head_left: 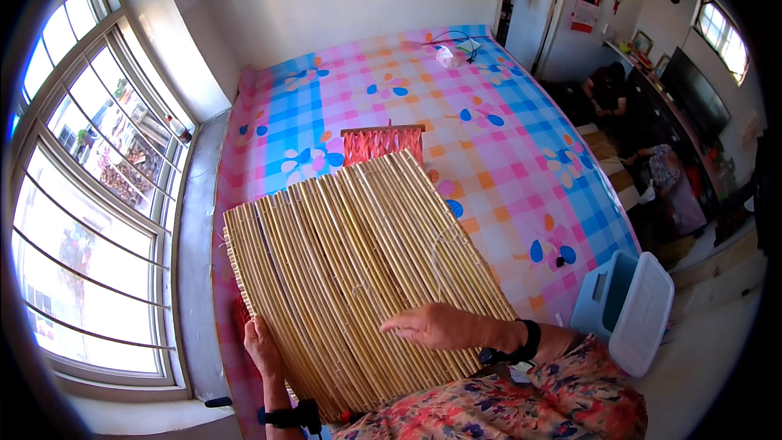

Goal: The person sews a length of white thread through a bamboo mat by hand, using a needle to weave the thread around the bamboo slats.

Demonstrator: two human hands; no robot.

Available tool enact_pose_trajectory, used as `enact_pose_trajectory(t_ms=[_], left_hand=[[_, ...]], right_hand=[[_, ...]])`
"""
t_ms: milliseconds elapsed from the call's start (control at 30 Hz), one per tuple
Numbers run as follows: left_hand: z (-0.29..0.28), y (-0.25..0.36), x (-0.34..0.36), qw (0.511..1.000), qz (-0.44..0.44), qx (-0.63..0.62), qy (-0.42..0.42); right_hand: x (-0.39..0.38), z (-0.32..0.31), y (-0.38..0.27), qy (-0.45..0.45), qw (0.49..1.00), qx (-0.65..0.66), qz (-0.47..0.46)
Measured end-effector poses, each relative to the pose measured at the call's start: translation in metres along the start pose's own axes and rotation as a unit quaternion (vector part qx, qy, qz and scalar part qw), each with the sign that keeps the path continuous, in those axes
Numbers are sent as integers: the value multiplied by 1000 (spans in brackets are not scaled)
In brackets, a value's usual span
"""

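Note:
A mat of thin bamboo sticks [326,261] slants across the lower middle of the view, close to my body. My left hand [262,346] grips its left edge, fingers wrapped around it. My right hand [423,326] is over the mat's lower right part, fingers stretched toward the left and appearing to lie on the sticks. Pale loops of cord hang on the mat's surface. Just beyond its far edge, a red fringed piece [381,144] with a wooden bar rests on the pink and blue checked covering [521,130].
A barred window [114,118] and grey sill [197,277] run along the left. A blue tub [596,297] with a white lid [639,314] stands at lower right. Cords and a clear bag [446,55] lie at the far edge. Two people [607,96] [658,171] sit at the right.

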State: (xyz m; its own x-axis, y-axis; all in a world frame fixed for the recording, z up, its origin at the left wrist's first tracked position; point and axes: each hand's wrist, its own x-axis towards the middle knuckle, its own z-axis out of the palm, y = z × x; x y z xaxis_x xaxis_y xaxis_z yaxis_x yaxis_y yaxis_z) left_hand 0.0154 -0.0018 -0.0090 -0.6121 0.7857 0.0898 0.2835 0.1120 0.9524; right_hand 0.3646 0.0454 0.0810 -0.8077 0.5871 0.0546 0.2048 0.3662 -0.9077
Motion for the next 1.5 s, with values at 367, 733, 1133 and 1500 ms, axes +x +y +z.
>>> enact_pose_trajectory(t_ms=[367,733,1133,1500], left_hand=[[1,1,-2,999,16,32,12],[-2,1,-3,997,26,74,15],[-2,7,-11,989,67,120,52],[-7,3,-14,991,64,108,44]], right_hand=[[15,25,10,-12,997,-22,76],[10,33,43,136,982,95,89],[-2,40,40,150,987,37,45],[-13,60,43,135,982,-125,-34]])
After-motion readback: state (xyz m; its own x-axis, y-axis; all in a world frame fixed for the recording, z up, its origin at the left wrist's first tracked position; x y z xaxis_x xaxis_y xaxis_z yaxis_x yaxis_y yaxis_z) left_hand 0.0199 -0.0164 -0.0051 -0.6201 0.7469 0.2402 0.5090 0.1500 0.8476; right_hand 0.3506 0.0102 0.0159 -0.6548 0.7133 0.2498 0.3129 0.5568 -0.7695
